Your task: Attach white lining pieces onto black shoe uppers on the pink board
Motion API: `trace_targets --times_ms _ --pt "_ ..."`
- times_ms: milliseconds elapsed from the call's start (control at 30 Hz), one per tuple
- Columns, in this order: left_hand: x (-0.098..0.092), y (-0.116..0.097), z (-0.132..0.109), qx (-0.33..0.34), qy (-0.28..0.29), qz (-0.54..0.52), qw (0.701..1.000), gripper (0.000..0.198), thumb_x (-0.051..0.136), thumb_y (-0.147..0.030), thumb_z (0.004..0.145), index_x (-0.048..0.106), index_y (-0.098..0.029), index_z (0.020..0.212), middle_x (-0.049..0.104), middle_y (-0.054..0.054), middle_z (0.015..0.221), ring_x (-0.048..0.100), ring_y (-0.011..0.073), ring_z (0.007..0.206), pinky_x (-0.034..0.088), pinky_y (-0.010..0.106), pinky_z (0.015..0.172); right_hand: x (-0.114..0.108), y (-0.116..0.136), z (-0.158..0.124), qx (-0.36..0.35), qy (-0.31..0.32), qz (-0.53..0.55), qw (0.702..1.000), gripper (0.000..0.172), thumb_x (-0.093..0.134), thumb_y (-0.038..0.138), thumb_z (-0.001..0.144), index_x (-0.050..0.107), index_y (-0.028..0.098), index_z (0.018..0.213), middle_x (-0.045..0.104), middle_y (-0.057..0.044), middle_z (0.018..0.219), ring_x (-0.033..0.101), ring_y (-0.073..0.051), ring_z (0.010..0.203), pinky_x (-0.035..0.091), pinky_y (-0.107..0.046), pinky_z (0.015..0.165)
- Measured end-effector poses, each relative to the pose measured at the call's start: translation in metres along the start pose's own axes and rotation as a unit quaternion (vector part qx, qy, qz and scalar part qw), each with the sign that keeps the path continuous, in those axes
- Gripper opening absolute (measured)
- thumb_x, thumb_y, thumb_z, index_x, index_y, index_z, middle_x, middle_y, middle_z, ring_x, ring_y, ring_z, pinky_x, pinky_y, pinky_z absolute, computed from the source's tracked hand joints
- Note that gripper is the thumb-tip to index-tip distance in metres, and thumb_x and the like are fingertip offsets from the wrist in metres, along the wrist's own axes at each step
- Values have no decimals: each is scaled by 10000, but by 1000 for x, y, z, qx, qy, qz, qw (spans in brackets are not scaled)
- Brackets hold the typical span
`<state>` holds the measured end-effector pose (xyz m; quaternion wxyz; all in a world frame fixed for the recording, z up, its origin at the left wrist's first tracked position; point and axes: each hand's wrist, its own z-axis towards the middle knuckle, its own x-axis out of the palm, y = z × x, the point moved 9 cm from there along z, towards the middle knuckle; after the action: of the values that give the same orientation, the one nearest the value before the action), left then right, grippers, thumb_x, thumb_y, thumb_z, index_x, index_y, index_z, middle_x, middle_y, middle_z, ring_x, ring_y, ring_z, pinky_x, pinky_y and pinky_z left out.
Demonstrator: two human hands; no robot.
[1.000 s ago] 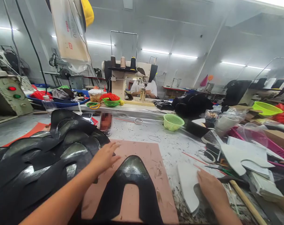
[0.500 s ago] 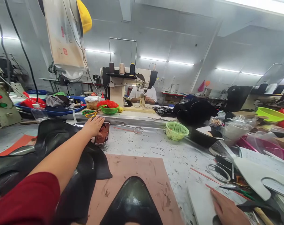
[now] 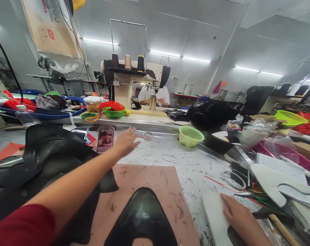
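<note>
My left hand (image 3: 125,141) is stretched out over the table, fingers extended, holding nothing. Just left of it a phone (image 3: 108,140) stands propped up with its screen lit. My right hand (image 3: 238,213) rests at the edge of a white slab (image 3: 213,212), its fingers extended over it; part of a dark thing shows beneath the palm. Between my arms a shiny black curved piece (image 3: 144,213) with a cut-out lies on a brown mat (image 3: 167,181). Black sheet-like pieces (image 3: 60,164) are heaped under my left forearm.
A pale green basket (image 3: 191,138) stands at the table's back edge. To the right are a white template (image 3: 265,177), a tape ring (image 3: 234,180), a notebook (image 3: 280,167) and a wooden handle (image 3: 283,229). Behind, a person (image 3: 161,97) sits at a sewing machine (image 3: 124,87).
My left hand has come off the phone and moved right, away from it. My right hand stays by the white slab. The view has shifted slightly.
</note>
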<state>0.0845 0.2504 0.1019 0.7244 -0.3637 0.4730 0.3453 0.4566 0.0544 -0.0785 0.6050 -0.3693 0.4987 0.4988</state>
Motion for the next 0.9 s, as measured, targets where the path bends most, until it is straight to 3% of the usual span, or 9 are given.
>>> trace_targets --times_ms 167,233,300,367,467,567,667,800,900 --pt "97 -179 -56 219 129 -33 967 490 579 -448 743 521 -192 1156 378 86 1369 267 256 1282 207 427 1035 -16 16 -6 -26 -16 -43 999 338 347 195 763 600 173 987 648 -92 1051 606 -223 953 480 -333 809" --pt "125 -232 -77 264 165 -43 949 525 551 -455 759 495 -150 1184 379 115 1363 275 266 1277 225 441 1022 -28 30 -10 -56 -34 -80 995 303 358 150 778 601 164 958 655 -105 1026 618 -220 908 470 -334 798" --pt "148 -266 -86 272 207 -64 938 600 528 -426 787 407 -73 1256 335 180 1374 234 295 1290 205 480 1020 -42 41 -12 -64 -55 -115 990 275 348 124 799 606 154 891 669 -118 941 627 -222 821 465 -345 743" --pt "164 -283 -84 257 228 -75 936 700 549 -411 780 304 -27 1311 295 222 1380 206 309 1297 203 494 1019 -56 47 -12 -58 -76 -137 986 259 342 116 809 596 162 782 663 -110 809 610 -230 739 446 -353 665" --pt "177 -289 -72 228 235 -73 942 855 614 -440 722 202 -30 1349 255 236 1393 208 319 1294 232 487 1011 -69 52 -8 -97 -90 -137 982 212 388 95 767 555 191 678 625 -76 736 576 -236 738 401 -342 635" --pt "183 -286 -61 206 236 -68 947 847 656 -471 663 291 -66 1311 294 228 1376 241 328 1275 269 492 983 -69 54 -4 -188 -71 -97 975 194 422 56 695 536 209 657 620 -47 760 564 -218 776 373 -319 682" --pt "182 -285 -59 207 233 -63 948 651 663 -472 640 476 -133 1163 448 175 1267 346 308 1208 342 463 918 -62 50 0 -234 11 -39 971 184 419 63 664 515 215 623 605 -23 658 565 -201 717 360 -303 678" --pt "175 -290 -60 215 211 -58 952 389 632 -372 672 577 -151 987 563 132 1093 485 271 1043 423 384 779 -58 36 7 -176 144 34 973 177 394 110 634 530 212 684 622 -12 661 571 -195 691 376 -307 701" --pt "168 -301 -66 237 191 -52 951 249 601 -196 668 605 -128 908 618 126 962 556 255 905 439 356 697 -56 31 14 -136 228 159 951 252 311 194 712 562 219 711 643 -20 717 581 -200 725 411 -315 719"
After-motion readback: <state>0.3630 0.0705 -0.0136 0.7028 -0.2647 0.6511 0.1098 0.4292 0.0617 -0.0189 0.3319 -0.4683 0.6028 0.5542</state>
